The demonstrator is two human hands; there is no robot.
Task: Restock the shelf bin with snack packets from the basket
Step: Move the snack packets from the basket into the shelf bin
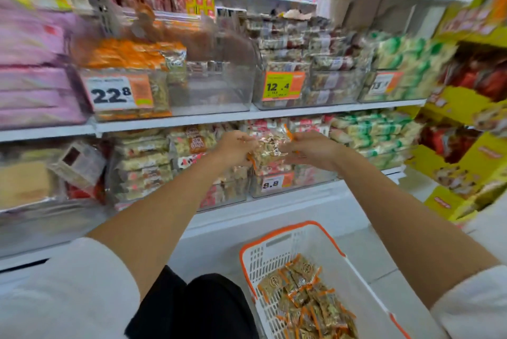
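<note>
Left hand [236,146] and right hand [310,150] pinch one snack packet [270,150] between them; loosening either grip could drop it short of the bin [216,86] above.

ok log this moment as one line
left hand: holds snack packet | right hand: holds same packet | packet: not yet shelved | basket: more packets inside

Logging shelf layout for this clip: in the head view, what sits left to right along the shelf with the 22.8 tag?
pink packs → orange packets behind the 22.8 tag → near-empty clear bin space → bin tagged 12.4 → bin of green-and-white packets
</note>
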